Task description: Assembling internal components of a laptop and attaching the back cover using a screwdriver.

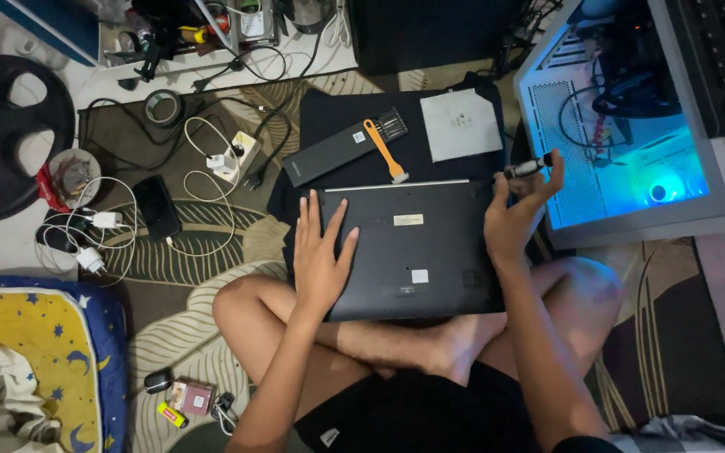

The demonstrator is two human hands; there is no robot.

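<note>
A dark laptop lies upside down across my crossed legs, its underside facing up. My left hand rests flat on its left part, fingers spread. My right hand is raised at the laptop's right edge and grips a small screwdriver with a black and silver handle. Just beyond the laptop, on a black cloth, lie an orange pry tool, a long black case of screwdriver bits and a grey square pad.
An open desktop computer case glowing blue lies at the right. Cables, a white power strip, a phone and a tape roll litter the rug at the left. A black weight plate lies far left, a blue-and-yellow cushion at lower left.
</note>
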